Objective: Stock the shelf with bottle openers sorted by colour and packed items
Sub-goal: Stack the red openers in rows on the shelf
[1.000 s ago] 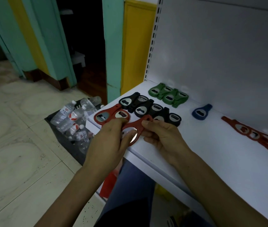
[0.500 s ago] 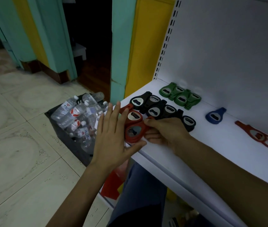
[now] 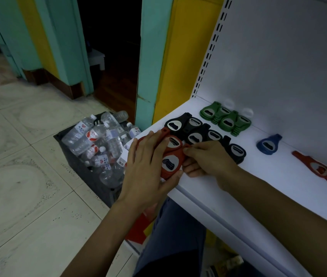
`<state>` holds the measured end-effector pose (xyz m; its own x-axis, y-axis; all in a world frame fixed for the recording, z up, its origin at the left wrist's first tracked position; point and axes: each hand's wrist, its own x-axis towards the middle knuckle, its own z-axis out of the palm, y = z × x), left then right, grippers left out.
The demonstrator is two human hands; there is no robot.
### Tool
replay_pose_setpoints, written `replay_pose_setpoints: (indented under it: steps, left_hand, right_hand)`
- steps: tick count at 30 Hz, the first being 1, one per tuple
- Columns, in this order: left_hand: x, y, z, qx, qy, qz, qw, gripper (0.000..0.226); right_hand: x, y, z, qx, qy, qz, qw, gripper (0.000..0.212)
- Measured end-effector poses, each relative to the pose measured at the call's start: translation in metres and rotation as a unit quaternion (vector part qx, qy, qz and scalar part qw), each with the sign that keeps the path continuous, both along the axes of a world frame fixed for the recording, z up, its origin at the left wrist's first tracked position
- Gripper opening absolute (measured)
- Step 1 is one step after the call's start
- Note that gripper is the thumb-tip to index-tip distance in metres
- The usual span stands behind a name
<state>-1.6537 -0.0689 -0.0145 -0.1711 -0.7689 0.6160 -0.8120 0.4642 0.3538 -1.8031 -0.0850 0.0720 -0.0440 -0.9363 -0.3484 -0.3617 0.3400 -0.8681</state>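
Pressing our left hand (image 3: pixel 146 166) flat, fingers straight, we cover the red openers (image 3: pixel 171 162). At their three o'clock, our right hand (image 3: pixel 208 158) pinches one.

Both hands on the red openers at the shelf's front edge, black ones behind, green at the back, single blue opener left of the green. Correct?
No. The blue opener lies right of the green openers, apart from them; the head view shows it. The red openers in front, black openers behind: correct.
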Motion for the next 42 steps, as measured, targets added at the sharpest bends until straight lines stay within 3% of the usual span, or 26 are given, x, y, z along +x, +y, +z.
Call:
replay_pose_setpoints:
  steps: [8,15,21,28,34,36,39,42]
  left_hand:
    - [0.002,0.001,0.004,0.021,0.006,-0.016,1.0,0.077]
    - [0.013,0.006,0.018,0.021,-0.054,-0.039,0.998,0.088]
    - [-0.018,0.018,0.041,-0.041,-0.077,-0.159,0.983,0.078]
    - [-0.117,0.029,0.062,-0.115,-0.159,-0.301,0.933,0.077]
    - [-0.227,0.033,0.066,-0.12,-0.238,-0.424,0.865,0.07]
    - [-0.266,0.039,0.066,-0.114,-0.251,-0.443,0.853,0.067]
    - [-0.321,0.053,0.062,-0.093,-0.255,-0.465,0.843,0.065]
    - [-0.369,0.068,0.055,-0.074,-0.246,-0.488,0.834,0.064]
  right_hand:
    - [-0.001,-0.001,-0.004,-0.019,-0.005,0.004,1.0,0.02]
    - [-0.022,0.017,-0.002,-0.13,0.068,0.015,0.989,0.017]
    - [-0.05,0.048,0.003,-0.212,0.131,-0.002,0.968,0.015]
    - [-0.131,0.098,0.004,-0.25,0.233,-0.096,0.935,0.01]
    - [-0.23,0.161,-0.015,-0.197,0.336,-0.245,0.888,0.031]
    - [-0.262,0.185,-0.021,-0.166,0.396,-0.281,0.858,0.035]
    - [-0.306,0.218,-0.032,-0.082,0.509,-0.343,0.785,0.049]
    - [-0.336,0.24,-0.042,0.015,0.518,-0.387,0.763,0.059]
